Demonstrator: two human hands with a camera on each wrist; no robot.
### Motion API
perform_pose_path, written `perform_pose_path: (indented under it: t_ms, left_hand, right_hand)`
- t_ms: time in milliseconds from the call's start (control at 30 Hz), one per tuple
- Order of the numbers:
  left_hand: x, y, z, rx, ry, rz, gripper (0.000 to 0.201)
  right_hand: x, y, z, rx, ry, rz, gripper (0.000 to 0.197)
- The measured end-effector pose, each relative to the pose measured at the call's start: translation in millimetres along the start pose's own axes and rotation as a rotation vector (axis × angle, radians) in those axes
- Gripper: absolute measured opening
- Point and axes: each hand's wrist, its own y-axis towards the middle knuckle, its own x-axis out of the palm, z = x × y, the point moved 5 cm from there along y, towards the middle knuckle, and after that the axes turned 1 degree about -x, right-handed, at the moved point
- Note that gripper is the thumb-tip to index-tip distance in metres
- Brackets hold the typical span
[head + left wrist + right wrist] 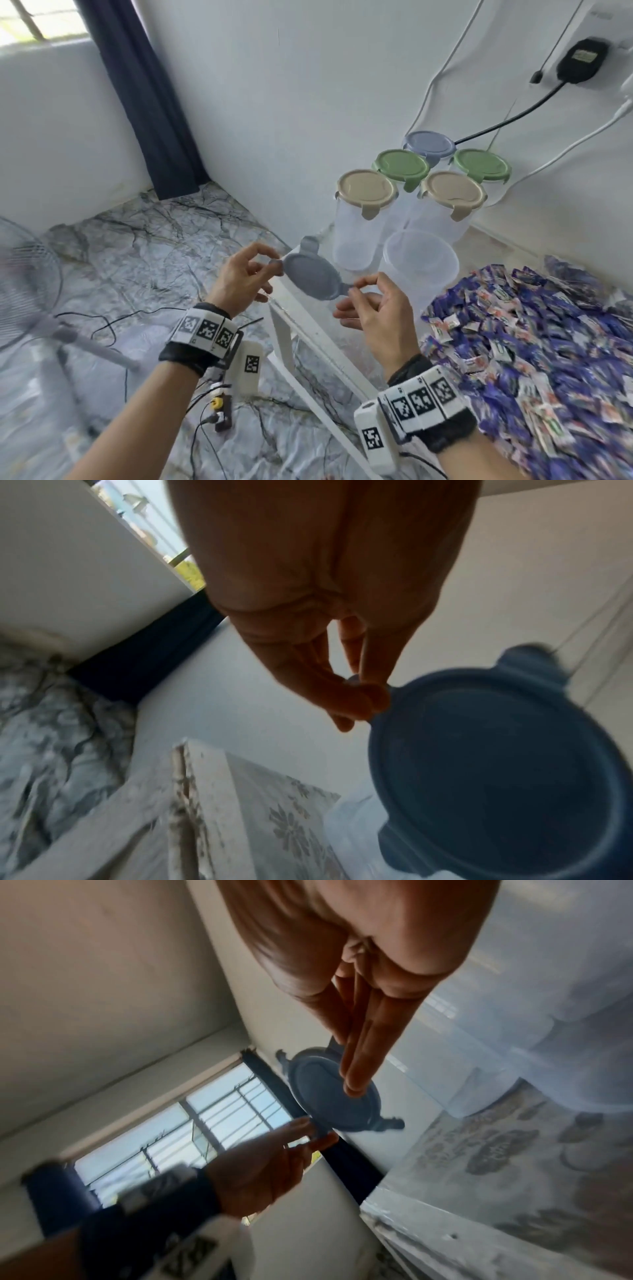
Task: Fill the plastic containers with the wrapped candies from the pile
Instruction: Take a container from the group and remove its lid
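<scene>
Both hands hold a blue-grey lid (310, 277) in the air, over the table's left edge. My left hand (274, 263) pinches the lid's left tab between thumb and fingers; the left wrist view shows that pinch on the lid (496, 764) from close up. My right hand (354, 286) pinches the opposite tab. An open clear container (419, 263) stands just right of the lid. Behind it stand several clear containers with lids on, such as a beige one (366, 188) and a green one (400, 166). The pile of purple wrapped candies (531, 342) covers the table at the right.
The white table edge (308, 329) runs diagonally below the hands. A standing fan (27, 274) is on the marbled floor at the left, with cables (113, 329) near it. A black plug (579, 61) and cords hang on the wall behind the containers.
</scene>
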Motion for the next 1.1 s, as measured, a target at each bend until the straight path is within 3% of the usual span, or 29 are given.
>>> perform_pose_path:
  t_ms: [133,233,300,467,567,733,933,1000,1100]
  left_hand:
    - [9,17,-18,-0.058,-0.256,-0.037,0.018]
    - [17,30,-33,-0.103,-0.298,-0.071,0.021]
    - [21,41,-44,-0.098,-0.169,-0.085,0.015]
    - [31,57,-58,0.043,0.518,-0.128,0.018]
    - [32,57,-57,0.055,0.666,-0.118,0.028]
    - [31,48,-54,0.049,0.595,-0.124,0.021]
    - [37,6,-42,0.131,0.526,0.112,0.011]
    - [55,-14,-36,0.181,0.447,0.065,0.009]
    - [99,-43,-29,0.226,0.367,-0.147,0.009]
  right_hand:
    - [9,3,23,-0.002,-0.033,0.021,0.003]
    - [8,12,44,0.035,-0.099,0.061,0.003]
    - [8,18,59,0.035,-0.222,0.057,0.005]
    - [10,21,78,0.031,-0.532,0.008,0.022]
    - [10,22,81,0.070,-0.588,-0.043,0.032]
    - [4,16,72,0.070,-0.635,-0.142,0.037]
    - [-35,-9,59,0.089,-0.621,-0.274,0.024]
    - [-61,-17,55,0.096,-0.611,-0.255,0.021]
    - [-108,-32,47,0.081,-0.666,-0.178,0.020]
